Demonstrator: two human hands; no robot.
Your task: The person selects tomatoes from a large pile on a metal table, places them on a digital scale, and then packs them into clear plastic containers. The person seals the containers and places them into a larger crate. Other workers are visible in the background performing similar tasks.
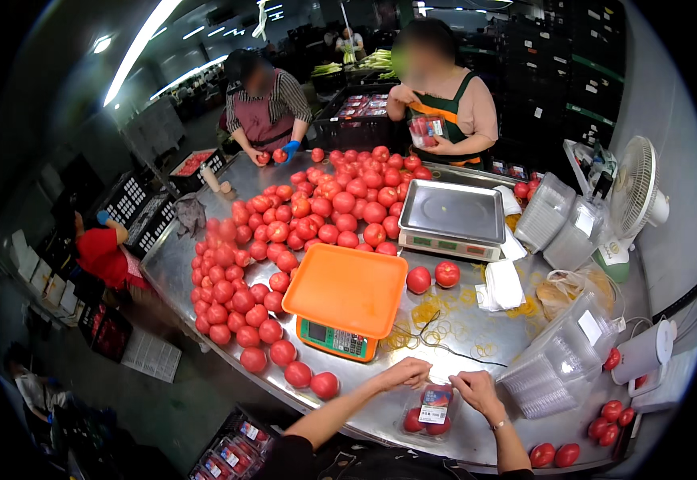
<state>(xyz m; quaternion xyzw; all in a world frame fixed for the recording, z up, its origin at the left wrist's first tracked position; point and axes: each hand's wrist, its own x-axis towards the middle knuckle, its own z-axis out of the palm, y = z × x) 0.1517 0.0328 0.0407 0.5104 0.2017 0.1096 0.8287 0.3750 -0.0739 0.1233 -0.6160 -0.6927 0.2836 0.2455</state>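
Note:
A clear plastic box [434,413] of tomatoes with a printed label lies on the steel table before me. My left hand [408,373] is at the box's far left corner, its fingers curled together. At the far right corner is my right hand [476,393], thumb and fingers bent inward. Whether a thin band is held between them is too small to tell. Beyond my left hand stands a scale with an orange tray [348,291]. Yellow rubber bands [426,311] lie scattered on the table past my hands, with a dark cord [444,349] across them.
A large pile of tomatoes [324,207] covers the table's far left. A second scale [452,213] has a steel tray. Stacked empty clear boxes [558,360], a white jug [642,354] and a fan [633,186] line the right. Two co-workers [270,111] stand across the table.

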